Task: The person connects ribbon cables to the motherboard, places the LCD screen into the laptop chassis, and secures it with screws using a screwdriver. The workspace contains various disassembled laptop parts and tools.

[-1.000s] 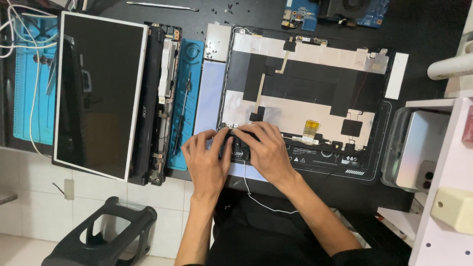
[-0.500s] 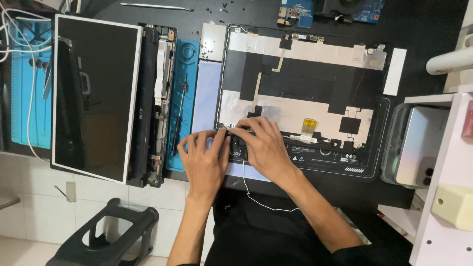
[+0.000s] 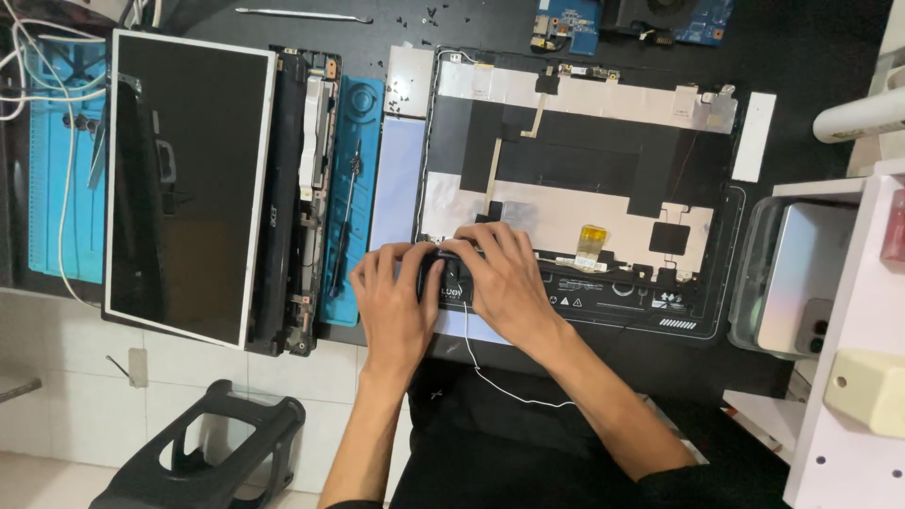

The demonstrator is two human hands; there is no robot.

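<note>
A black counter carries an opened laptop shell, its inside patched in black, silver-grey and pale cream, with one small yellow tab. Beside it lies a pale lavender-blue sheet and a teal-blue work mat. A glossy black screen panel has a thin white border. Farther left is a bright blue mat crossed by white cables. Blue circuit boards sit at the top. A thin white wire trails over black cloth. Below are white floor tiles and a black stool.

screen panel left, white shelf right
</note>
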